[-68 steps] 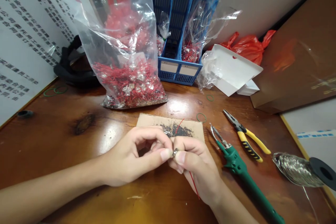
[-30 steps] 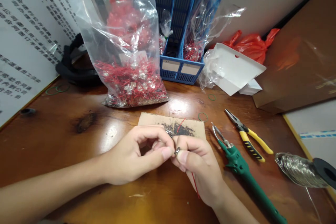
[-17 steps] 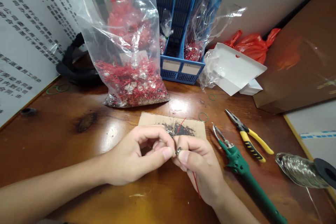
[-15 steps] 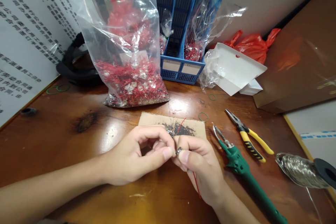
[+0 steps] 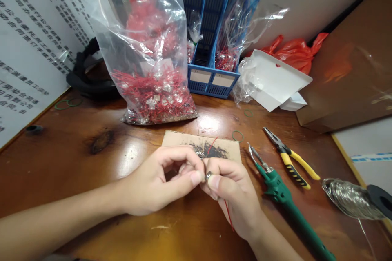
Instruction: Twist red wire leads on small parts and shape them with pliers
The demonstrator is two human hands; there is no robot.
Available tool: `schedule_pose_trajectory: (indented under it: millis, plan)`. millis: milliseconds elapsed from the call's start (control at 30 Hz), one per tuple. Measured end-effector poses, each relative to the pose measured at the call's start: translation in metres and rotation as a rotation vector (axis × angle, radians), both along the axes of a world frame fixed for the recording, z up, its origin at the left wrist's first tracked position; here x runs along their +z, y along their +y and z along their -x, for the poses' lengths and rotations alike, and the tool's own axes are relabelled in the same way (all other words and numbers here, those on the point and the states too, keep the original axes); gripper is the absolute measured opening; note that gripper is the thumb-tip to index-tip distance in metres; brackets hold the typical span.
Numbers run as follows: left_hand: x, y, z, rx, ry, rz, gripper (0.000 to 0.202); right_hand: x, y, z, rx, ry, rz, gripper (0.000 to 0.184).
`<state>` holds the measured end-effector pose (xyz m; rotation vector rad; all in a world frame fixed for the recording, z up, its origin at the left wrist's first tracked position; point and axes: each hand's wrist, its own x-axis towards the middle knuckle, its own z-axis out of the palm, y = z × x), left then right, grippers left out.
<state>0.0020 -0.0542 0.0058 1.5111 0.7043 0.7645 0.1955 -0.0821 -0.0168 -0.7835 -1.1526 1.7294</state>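
Observation:
Between the thumb and fingers of my right hand (image 5: 232, 189) is a small metal part (image 5: 208, 176) with a thin red wire (image 5: 228, 215); one length of red hangs below the palm and another sticks up above the fingers. My left hand (image 5: 171, 179) is pinched closed, its thumb and fingertip right beside that metal part. Whatever lies between the left fingertips is too small to make out. Under and beyond both hands lies a piece of cardboard (image 5: 174, 139) with dark scorch marks and silvery bits on it.
Right of my hands lie a green soldering iron (image 5: 284, 200), yellow-black pliers (image 5: 288, 157) and a wire spool (image 5: 352, 200). Behind stand a clear bag of red-wired parts (image 5: 153, 89), a blue rack (image 5: 212, 81), a white box (image 5: 278, 75) and a large brown carton (image 5: 349, 57).

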Motion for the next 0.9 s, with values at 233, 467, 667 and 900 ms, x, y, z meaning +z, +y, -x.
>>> schedule_pose_trajectory:
  millis: [233, 467, 667, 900]
  plan:
    - [-0.0021, -0.0003, 0.0007, -0.007, -0.010, 0.019, 0.024, -0.0009, 0.0020, 0.0007, 0.004, 0.014, -0.006, 0.040]
    - [-0.0049, 0.0003, 0.0012, -0.012, -0.027, 0.082, 0.029, -0.0006, 0.0016, 0.0009, 0.010, 0.027, 0.000, 0.040]
    - [-0.0055, -0.0019, 0.0024, -0.020, -0.053, 0.098, 0.028, 0.0012, 0.0004, 0.0010, 0.030, 0.035, -0.003, 0.039]
    - [-0.0044, 0.0015, -0.0010, -0.025, -0.095, 0.106, 0.025, 0.0008, 0.0013, 0.0013, 0.028, 0.047, -0.005, 0.038]
